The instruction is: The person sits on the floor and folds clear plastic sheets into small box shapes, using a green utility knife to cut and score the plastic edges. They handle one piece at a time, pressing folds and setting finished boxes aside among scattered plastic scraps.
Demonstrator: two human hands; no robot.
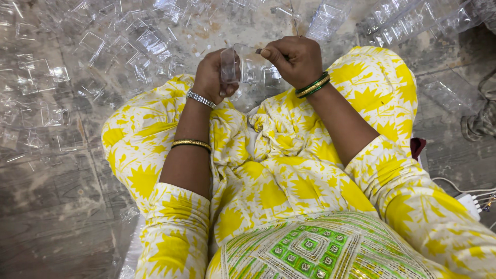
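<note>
Hands first: we grip one small clear plastic box piece [238,64] tight between our left hand [213,77] and right hand [292,59] above our lap, while heaps of clear plastic pieces [98,57] lie on the grey floor [62,206], so we guess lots is left.

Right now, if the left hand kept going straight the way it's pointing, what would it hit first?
Likely the loose clear plastic pieces strewn on the floor just beyond it. The left hand already grips a clear plastic piece together with the right hand; depth is hard to judge.
</note>
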